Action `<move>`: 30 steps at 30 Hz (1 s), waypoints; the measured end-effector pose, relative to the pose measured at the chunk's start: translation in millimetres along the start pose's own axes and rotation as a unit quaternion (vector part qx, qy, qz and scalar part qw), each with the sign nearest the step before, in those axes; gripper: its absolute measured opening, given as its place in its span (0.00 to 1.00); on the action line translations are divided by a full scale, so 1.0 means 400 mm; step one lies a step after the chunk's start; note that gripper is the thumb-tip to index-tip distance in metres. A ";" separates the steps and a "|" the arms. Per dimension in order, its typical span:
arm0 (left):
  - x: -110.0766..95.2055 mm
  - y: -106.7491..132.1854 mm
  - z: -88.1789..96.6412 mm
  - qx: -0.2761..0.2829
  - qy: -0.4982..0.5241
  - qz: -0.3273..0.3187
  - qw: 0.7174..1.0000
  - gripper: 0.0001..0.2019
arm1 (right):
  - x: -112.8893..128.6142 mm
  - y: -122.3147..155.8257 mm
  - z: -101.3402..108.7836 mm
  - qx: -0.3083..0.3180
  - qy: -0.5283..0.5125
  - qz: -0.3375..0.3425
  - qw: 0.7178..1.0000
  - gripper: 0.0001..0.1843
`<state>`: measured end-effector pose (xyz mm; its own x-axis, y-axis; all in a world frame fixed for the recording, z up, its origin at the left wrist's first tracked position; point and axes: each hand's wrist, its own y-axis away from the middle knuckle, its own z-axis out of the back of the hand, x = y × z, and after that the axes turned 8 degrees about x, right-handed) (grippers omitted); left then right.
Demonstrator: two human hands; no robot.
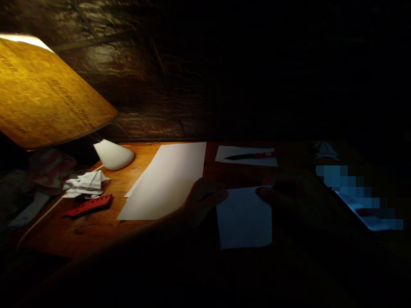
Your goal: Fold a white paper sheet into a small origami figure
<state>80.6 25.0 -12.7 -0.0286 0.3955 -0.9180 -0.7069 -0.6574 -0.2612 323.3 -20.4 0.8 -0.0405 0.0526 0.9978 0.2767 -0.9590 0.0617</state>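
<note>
A wooden desk (pixel 80 231) is glowing orange under a tilted lampshade (pixel 48 94) printed with dark text, while a rough stone wall (pixel 112 64) is receding into shadow behind it. A smooth white cone (pixel 113 155) is standing near the lampshade, and a crumpled paper piece (pixel 86 184) is lying beside a serrated red strip (pixel 87 205). A patterned cloth (pixel 51 169) is bunching at the desk's left edge. Farther back, a knife with a black blade and red handle (pixel 247 156) is resting on a white paper sheet (pixel 245 156), and a dim folded paper shape (pixel 325 149) is sitting at the far right. A long, matte white paper (pixel 163 179) is lying flat, just beside the left hand (pixel 205 196), which is overlapping its edge. The dark left forearm (pixel 105 252) is reaching in from the lower left, blocking the near desk. Both the left hand and the right hand (pixel 289 190) are silhouetted and clenching the upper edge of a small sheet of paper (pixel 244 218), which is hanging between them above the desk, its thin surface catching a pale bluish light.
</note>
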 end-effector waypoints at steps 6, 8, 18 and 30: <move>0.020 -0.009 -0.014 -0.085 0.151 0.099 0.980 0.23 | 0.004 -0.014 -0.006 0.034 -0.028 -0.033 0.998 0.13; 0.028 -0.011 -0.016 -0.118 0.175 0.120 0.970 0.21 | 0.000 -0.021 -0.004 0.069 -0.025 -0.041 0.996 0.13; 0.028 -0.008 -0.015 -0.029 0.196 0.181 0.963 0.20 | -0.035 -0.055 0.058 0.009 -0.007 -0.112 0.994 0.17; 0.007 -0.009 0.013 -0.011 -0.169 -0.027 0.985 0.14 | -0.102 -0.077 0.135 0.048 0.249 -0.011 0.967 0.18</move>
<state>79.3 32.0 -12.7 -0.2281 0.6183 -0.7522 -0.6985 -0.6421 -0.3160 368.4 21.9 -40.3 -0.4989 -0.0909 0.8619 0.3578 -0.9274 0.1093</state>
